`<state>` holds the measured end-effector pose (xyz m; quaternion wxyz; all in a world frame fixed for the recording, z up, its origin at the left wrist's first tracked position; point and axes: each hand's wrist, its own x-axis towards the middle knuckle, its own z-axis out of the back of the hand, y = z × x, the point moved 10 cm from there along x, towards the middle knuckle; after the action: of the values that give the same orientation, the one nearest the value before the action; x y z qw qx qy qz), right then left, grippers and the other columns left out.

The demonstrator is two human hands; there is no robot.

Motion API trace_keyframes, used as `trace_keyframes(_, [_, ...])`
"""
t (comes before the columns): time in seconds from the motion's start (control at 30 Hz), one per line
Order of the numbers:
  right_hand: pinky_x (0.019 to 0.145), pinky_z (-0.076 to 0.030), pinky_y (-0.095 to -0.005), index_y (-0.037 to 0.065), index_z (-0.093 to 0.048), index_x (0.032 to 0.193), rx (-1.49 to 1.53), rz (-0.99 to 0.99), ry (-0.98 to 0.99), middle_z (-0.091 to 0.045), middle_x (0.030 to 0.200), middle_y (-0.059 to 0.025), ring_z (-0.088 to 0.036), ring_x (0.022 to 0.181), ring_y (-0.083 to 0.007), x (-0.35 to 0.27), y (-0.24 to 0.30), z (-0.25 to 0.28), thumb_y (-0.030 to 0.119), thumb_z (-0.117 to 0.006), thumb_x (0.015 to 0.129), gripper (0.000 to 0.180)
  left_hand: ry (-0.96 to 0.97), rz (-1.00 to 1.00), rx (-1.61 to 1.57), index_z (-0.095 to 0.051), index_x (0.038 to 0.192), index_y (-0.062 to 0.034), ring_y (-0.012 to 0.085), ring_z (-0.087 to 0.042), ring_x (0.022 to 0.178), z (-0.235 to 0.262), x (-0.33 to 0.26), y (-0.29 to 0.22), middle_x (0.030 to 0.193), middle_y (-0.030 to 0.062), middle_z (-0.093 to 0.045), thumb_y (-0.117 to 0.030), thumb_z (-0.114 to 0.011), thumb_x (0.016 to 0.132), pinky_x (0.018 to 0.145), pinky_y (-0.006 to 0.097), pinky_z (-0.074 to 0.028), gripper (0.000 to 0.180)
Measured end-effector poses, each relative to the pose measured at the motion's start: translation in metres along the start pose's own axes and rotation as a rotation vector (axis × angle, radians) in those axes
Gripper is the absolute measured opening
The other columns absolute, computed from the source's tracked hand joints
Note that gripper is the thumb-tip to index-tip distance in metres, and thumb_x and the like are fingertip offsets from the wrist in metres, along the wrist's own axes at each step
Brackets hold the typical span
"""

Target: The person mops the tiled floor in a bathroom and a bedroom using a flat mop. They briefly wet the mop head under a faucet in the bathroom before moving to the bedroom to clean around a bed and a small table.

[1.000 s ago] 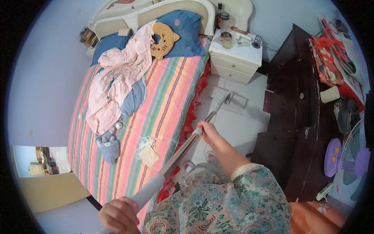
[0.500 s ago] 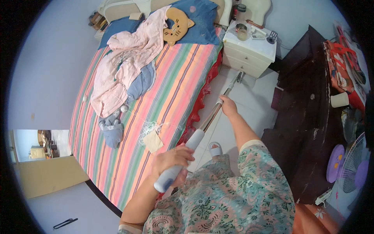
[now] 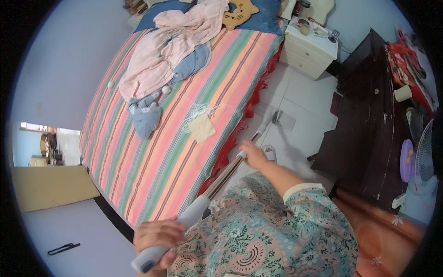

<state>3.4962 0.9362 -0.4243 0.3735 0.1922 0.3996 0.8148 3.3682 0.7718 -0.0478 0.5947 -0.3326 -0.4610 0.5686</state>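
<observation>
Though aslant, pole (image 3: pixel 224 177) inside left hand (image 3: pixel 159 235).

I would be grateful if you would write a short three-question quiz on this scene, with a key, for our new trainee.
1. Multiple choice: the left hand grips the grey handle of the long-handled tool. Where is the right hand?
A) Off the tool
B) Partway along the pole
C) Above the left hand, at the very top

2. True or false: the dark cabinet stands to the right of the striped bed.

3. Fill the gap: the flat, squarish piece lying on the bed is ____ in colour.

Key: 1. B; 2. True; 3. Cream (pale yellow).
</observation>
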Motion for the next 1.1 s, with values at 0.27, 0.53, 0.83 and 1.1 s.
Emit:
trace_keyframes(0.27, [0.093, -0.036, -0.0437, 0.009, -0.055, 0.081, 0.204, 0.099, 0.487, -0.057, 0.085, -0.009, -0.052, 0.092, -0.0307, -0.117, 0.174, -0.164, 0.007, -0.065, 0.065, 0.019, -0.328, -0.097, -0.019, -0.045, 0.049, -0.0039, 0.0278, -0.055, 0.047, 0.117, -0.163, -0.082, 0.048, 0.0133, -0.051, -0.03, -0.064, 0.06, 0.062, 0.042, -0.051, 0.034])
trace_keyframes(0.53, [0.073, -0.041, -0.042, 0.009, -0.057, 0.078, 0.096, 0.354, 0.537, -0.057, 0.079, -0.0078, -0.053, 0.083, -0.0286, -0.134, 0.238, -0.173, 0.01, -0.065, 0.063, 0.017, -0.312, -0.259, -0.202, -0.048, 0.057, -0.0009, 0.0311, -0.059, 0.062, 0.158, -0.242, -0.082, 0.056, 0.0152, -0.053, -0.024, -0.062, 0.062, 0.075, 0.045, -0.049, 0.027])
trace_keyframes(0.83, [0.08, -0.043, -0.0395, 0.009, -0.056, 0.088, -0.07, 0.143, 0.088, -0.055, 0.09, -0.0091, -0.051, 0.092, -0.0299, -0.021, 0.141, -0.057, -0.003, -0.056, 0.067, 0.024, -0.512, -0.011, -0.142, -0.053, 0.086, 0.0033, 0.0279, -0.059, 0.089, 0.115, -0.178, 0.001, 0.089, 0.0207, -0.059, -0.022, -0.068, 0.072, 0.086, 0.045, -0.046, 0.032])
trace_keyframes(1.1, [0.081, -0.043, -0.0388, 0.006, -0.055, 0.089, -0.065, 0.05, 0.028, -0.057, 0.093, -0.0128, -0.052, 0.095, -0.0319, 0.102, 0.008, 0.034, -0.007, -0.053, 0.069, 0.024, -0.326, 0.081, 0.211, -0.057, 0.09, 0.0038, 0.0283, -0.061, 0.09, 0.001, -0.001, 0.004, 0.093, 0.0191, -0.061, -0.022, -0.066, 0.075, 0.084, 0.038, -0.047, 0.031])
